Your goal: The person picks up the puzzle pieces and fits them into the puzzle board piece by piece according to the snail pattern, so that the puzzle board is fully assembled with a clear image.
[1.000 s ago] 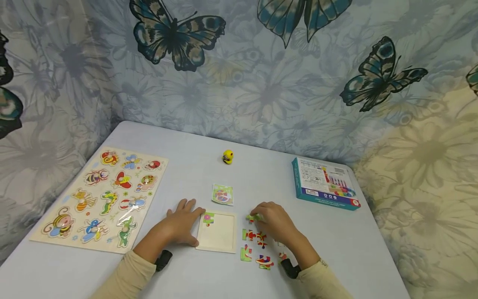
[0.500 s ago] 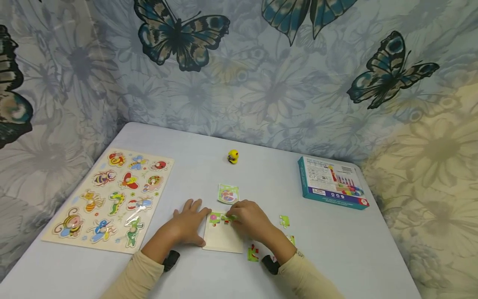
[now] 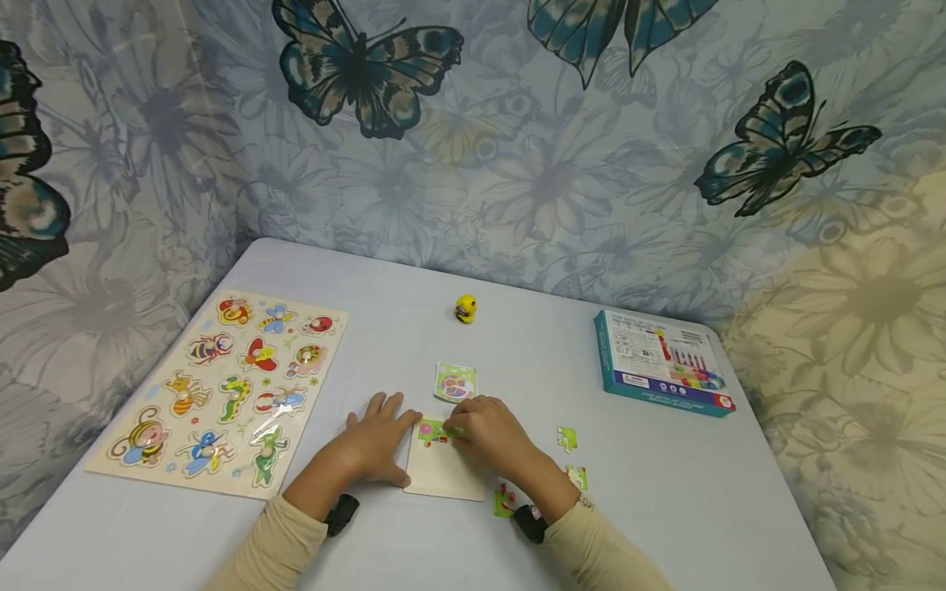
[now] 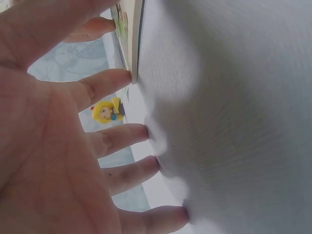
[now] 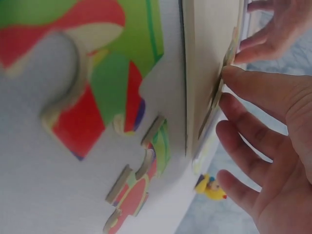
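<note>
A square wooden puzzle tray (image 3: 442, 483) lies on the table, with a green puzzle piece with a pink flower (image 3: 426, 430) in its far left corner. My left hand (image 3: 372, 443) spreads its fingers beside the tray; thumb and index finger touch its left edge, the other fingertips rest on the table. My right hand (image 3: 489, 432) pinches another green puzzle piece (image 5: 217, 100) between thumb and index finger at the tray's far side, against the first piece. That hand partly hides the held piece. Loose puzzle pieces (image 5: 131, 197) lie right of the tray, some hidden under the right forearm.
A small picture card (image 3: 455, 382) lies just beyond the tray. Farther back stands a yellow toy figure (image 3: 466, 309). A large insect puzzle board (image 3: 251, 427) covers the left side. A teal-edged box (image 3: 665, 361) lies at the right, near the wall (image 3: 547, 189).
My right hand has picked up a green piece from the loose ones and carried it left to the tray, beside the flower piece. My left hand has stayed at the tray's edge.
</note>
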Demonstrator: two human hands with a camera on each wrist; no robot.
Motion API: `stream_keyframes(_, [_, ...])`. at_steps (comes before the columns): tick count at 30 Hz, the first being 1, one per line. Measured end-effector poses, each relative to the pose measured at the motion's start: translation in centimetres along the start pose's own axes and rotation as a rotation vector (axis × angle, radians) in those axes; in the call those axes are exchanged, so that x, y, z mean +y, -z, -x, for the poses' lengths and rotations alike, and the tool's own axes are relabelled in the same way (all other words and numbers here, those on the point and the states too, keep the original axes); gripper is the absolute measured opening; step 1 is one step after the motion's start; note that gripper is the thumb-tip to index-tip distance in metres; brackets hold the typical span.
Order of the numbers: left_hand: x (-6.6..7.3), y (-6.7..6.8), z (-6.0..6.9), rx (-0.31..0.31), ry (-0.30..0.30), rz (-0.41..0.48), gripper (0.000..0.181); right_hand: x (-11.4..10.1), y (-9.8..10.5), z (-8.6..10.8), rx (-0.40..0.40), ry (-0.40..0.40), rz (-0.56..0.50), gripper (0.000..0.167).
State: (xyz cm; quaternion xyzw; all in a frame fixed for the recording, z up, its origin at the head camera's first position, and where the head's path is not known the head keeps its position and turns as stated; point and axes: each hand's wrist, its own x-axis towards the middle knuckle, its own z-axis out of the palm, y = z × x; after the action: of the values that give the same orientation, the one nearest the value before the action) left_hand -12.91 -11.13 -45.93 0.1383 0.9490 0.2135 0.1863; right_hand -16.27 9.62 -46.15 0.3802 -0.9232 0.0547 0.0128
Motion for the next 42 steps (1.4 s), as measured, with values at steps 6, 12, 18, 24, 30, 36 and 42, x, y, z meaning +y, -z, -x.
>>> stream_keyframes(6, [0.0, 0.0, 0.0, 0.002, -0.003, 0.000, 0.088, -0.2, 0.0, 0.0, -0.003, -0.011, 0.032, 0.020])
stream_keyframes(12, [-0.1, 0.0, 0.0, -0.004, 0.000, 0.003, 0.087, -0.2, -0.2, 0.1, -0.011, -0.023, 0.013, 0.020])
stream_keyframes(18, [0.1, 0.0, 0.2, 0.002, -0.016, 0.009, 0.087, 0.3, 0.2, 0.9, -0.023, -0.029, -0.023, 0.024])
stream_keyframes(24, [0.1, 0.1, 0.3, 0.015, -0.014, 0.024, 0.086, 1.8, 1.0, 2.7, 0.004, -0.093, -0.067, 0.030])
stream_keyframes(30, [-0.1, 0.1, 0.4, 0.013, -0.022, 0.030, 0.086, 4.6, 1.4, 5.5, 0.019, -0.238, -0.064, 0.029])
stream_keyframes(36, [-0.1, 0.3, 0.6, 0.015, -0.022, 0.035, 0.087, 7.1, 2.0, 8.4, 0.031, -0.360, -0.051, 0.030])
stream_keyframes(42, [-0.1, 0.2, 0.4, 0.027, -0.047, 0.035, 0.087, 8.7, 2.2, 10.4, -0.001, -0.450, -0.049, 0.030])
